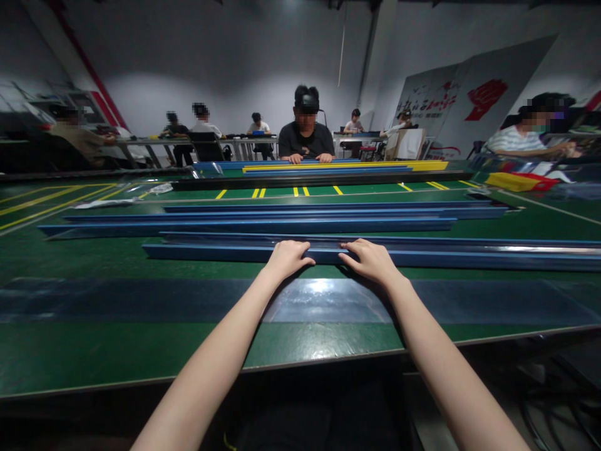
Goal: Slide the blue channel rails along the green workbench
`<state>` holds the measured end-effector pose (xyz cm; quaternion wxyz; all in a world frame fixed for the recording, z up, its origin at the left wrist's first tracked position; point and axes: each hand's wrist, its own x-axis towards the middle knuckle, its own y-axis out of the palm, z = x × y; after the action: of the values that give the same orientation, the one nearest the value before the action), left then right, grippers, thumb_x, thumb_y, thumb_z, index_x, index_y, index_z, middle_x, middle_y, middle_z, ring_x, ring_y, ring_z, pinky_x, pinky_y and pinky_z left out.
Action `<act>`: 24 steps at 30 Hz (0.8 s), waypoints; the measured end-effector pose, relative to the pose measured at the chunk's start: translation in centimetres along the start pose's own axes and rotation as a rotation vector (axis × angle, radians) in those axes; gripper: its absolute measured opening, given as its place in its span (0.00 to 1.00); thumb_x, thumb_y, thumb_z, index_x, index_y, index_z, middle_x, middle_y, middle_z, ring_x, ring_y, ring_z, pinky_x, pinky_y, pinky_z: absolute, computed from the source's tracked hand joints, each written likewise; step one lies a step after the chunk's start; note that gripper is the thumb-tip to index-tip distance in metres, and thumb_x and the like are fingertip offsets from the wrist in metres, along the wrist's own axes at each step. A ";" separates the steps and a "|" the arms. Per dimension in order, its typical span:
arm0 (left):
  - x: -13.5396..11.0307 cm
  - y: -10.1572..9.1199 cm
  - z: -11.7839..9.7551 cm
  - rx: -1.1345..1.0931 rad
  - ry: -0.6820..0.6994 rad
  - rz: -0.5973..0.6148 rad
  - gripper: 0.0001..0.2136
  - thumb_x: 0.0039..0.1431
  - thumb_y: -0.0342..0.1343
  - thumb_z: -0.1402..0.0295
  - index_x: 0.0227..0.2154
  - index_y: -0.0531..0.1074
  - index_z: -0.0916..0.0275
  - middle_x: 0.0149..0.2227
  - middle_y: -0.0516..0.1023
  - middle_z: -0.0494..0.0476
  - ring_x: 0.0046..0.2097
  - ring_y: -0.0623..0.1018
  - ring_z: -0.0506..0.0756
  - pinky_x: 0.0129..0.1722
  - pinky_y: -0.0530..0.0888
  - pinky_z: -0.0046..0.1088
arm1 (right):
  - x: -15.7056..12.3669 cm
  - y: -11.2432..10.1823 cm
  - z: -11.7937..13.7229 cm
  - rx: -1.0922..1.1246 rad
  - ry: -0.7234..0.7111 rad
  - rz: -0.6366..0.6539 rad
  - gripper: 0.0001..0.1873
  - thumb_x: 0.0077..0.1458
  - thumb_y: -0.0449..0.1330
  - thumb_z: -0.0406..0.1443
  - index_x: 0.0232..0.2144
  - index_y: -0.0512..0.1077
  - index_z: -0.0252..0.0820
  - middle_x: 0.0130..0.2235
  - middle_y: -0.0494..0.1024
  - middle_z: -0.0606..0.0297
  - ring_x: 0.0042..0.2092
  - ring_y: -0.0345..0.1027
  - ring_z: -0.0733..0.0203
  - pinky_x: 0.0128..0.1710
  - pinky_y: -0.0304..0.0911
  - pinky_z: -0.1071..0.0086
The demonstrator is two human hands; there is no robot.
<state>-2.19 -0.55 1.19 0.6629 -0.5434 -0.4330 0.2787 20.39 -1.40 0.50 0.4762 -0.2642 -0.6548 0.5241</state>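
Blue channel (pixel 432 259) lies crosswise, apparently grasped by left hand (pixel 287 257) and right hand (pixel 370 258).

Your left hand (pixel 285 257) and right hand (pixel 374 259) clasp a blue rail (pixel 325 256) at a green table (pixel 94 357) (a clear strip (pixel 323 302) lies nearer you).

"Anything readable in here?"

"No word that I could swear to. The grey panel (pixel 521 70) at the back wall, off to the right, carries a row of red and black lettering (pixel 439 101), probably Chinese characters, but too blurred to make out."

"And under that row?"

"A smaller dark line of text (pixel 432 115), just as illegible, plus red marks (pixel 444 152) low down."

"Any sign?"

"A big red clenched fist (pixel 487 98), right of the lettering on the same panel."
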 end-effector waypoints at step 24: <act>-0.1 0.6 0.4 -0.107 0.013 -0.058 0.14 0.52 0.55 0.55 0.34 0.70 0.60 0.36 0.77 0.56 0.40 0.75 0.56 0.37 0.68 0.26 | 0.0 -0.2 0.1 0.000 0.002 0.015 0.22 0.57 0.46 0.46 0.46 0.70 0.44 0.44 0.75 0.60 0.46 0.66 0.60 0.37 0.59 0.71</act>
<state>-2.49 -0.30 0.58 0.6434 -0.5671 -0.4587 0.2324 20.34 -1.50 0.72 0.4730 -0.2694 -0.6525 0.5273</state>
